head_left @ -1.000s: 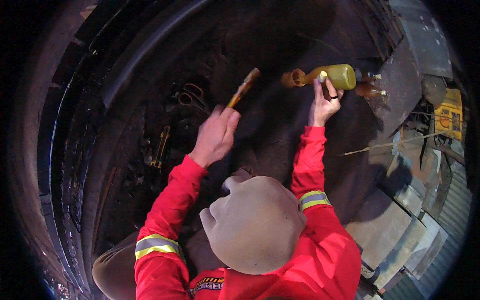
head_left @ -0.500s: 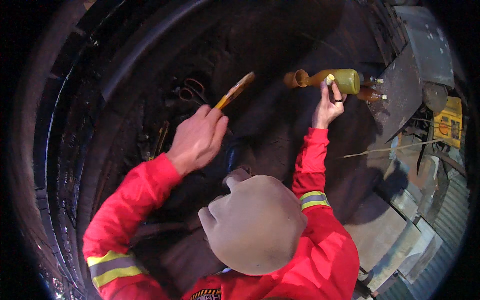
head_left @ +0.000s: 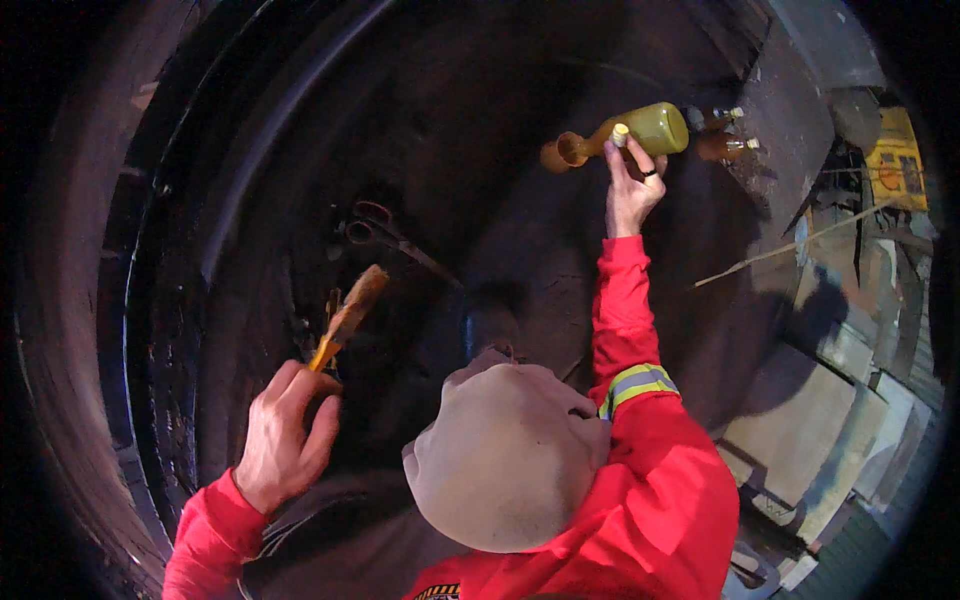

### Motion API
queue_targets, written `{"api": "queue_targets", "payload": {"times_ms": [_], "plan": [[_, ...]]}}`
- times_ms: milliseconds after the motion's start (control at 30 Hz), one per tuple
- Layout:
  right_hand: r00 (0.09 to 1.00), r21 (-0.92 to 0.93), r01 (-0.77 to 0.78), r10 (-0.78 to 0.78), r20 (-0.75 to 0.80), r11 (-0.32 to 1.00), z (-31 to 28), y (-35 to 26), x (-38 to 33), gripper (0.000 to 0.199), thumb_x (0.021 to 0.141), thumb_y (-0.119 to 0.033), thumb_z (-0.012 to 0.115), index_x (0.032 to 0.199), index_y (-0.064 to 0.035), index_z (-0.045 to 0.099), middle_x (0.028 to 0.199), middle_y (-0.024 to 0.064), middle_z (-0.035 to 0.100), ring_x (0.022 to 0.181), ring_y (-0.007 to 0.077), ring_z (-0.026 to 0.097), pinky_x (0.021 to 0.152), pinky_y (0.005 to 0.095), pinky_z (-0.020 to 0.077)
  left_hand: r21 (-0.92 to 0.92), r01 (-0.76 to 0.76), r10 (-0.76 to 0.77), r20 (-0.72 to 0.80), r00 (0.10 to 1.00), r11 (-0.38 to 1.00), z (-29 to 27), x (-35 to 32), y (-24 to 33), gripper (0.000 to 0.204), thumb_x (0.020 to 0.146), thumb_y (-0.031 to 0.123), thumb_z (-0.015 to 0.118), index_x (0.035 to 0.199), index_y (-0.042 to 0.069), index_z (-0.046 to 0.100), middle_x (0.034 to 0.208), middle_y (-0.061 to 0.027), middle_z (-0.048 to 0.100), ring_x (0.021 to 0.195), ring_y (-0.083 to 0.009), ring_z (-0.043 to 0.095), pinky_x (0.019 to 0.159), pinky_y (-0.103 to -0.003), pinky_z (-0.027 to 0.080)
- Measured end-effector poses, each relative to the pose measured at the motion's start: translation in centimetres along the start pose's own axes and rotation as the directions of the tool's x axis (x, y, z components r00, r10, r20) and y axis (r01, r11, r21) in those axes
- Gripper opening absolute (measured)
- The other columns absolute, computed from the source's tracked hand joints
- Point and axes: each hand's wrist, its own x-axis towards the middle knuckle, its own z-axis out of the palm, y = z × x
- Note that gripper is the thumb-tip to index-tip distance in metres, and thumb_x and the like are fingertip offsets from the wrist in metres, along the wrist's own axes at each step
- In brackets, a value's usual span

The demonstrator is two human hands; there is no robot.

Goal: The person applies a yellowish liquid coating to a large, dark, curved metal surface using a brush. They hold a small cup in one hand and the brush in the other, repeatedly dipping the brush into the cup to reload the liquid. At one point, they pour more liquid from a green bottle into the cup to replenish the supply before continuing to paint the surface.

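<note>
My left hand (head_left: 290, 435) is closed around the yellow handle of a brush (head_left: 350, 310), its brown tip pointing up and away. Up at the right, my right hand (head_left: 637, 190) pinches a small pale-yellow cap (head_left: 620, 134) between thumb and fingers. Right behind that hand lies or tilts a yellow-green bottle (head_left: 660, 128), its neck toward a small brown cup-like piece (head_left: 572, 150). Whether my fingers also bear on the bottle, I cannot tell. Beyond the brush rests a pair of scissors (head_left: 372, 225) on the dark surface.
Two more capped bottles (head_left: 728, 148) stand to the right of the yellow-green one. A thin stick (head_left: 790, 245), a yellow case (head_left: 893, 160) and several flat boards (head_left: 790, 420) lie farther right. Dark curved rims (head_left: 140, 330) run along the left. A greyish hat (head_left: 510, 455) covers the lower middle.
My left hand has come back toward me and left with the brush, away from beside the scissors. The view has shifted; my right hand keeps its place by the bottle.
</note>
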Motion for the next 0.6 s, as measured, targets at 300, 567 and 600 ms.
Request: {"api": "queue_targets", "payload": {"times_ms": [300, 567, 600], "plan": [[0.995, -0.132, 0.1, -0.098, 0.023, 0.986, 0.2, -1.1, 0.0, 0.028, 0.074, 0.0, 0.083, 0.1, -0.0002, 0.075, 0.112, 0.0081, 0.06, 0.1, 0.019, 0.064, 0.087, 0.032, 0.0536, -0.08, -0.011, 0.016, 0.062, 0.998, 0.997, 0.9, 0.4, -1.8, 0.023, 0.073, -0.002, 0.049, 0.095, -0.002, 0.057, 0.089, -0.0214, 0.053, 0.079, -0.04, 0.055, 0.072, -0.043, 0.047], [0.979, -0.138, 0.203, -0.203, 0.016, 0.969, 0.6, -2.3, 0.0, 0.029, 0.073, -0.002, 0.085, 0.1, -0.0033, 0.076, 0.105, 0.0101, 0.066, 0.102, 0.0215, 0.062, 0.088, 0.0349, 0.0516, -0.069, -0.015, 0.014, -0.02, 1.0, 0.997, 1.3, 1.1, -1.0, 0.015, 0.094, 0.01, 0.049, 0.097, -0.002, 0.057, 0.089, -0.0202, 0.053, 0.078, -0.0363, 0.055, 0.07, -0.042, 0.045], [0.982, -0.146, 0.186, -0.185, 0.02, 0.972, 0.6, -2.4, 0.0, 0.029, 0.073, -0.003, 0.085, 0.1, -0.0031, 0.075, 0.106, 0.01, 0.065, 0.102, 0.0214, 0.062, 0.088, 0.0347, 0.0517, -0.074, -0.026, 0.024, -0.027, 0.999, 0.997, 1.1, 1.3, -1.0, 0.015, 0.094, 0.01, 0.05, 0.096, -0.002, 0.058, 0.089, -0.0204, 0.053, 0.078, -0.0374, 0.056, 0.07, -0.043, 0.046]]}}
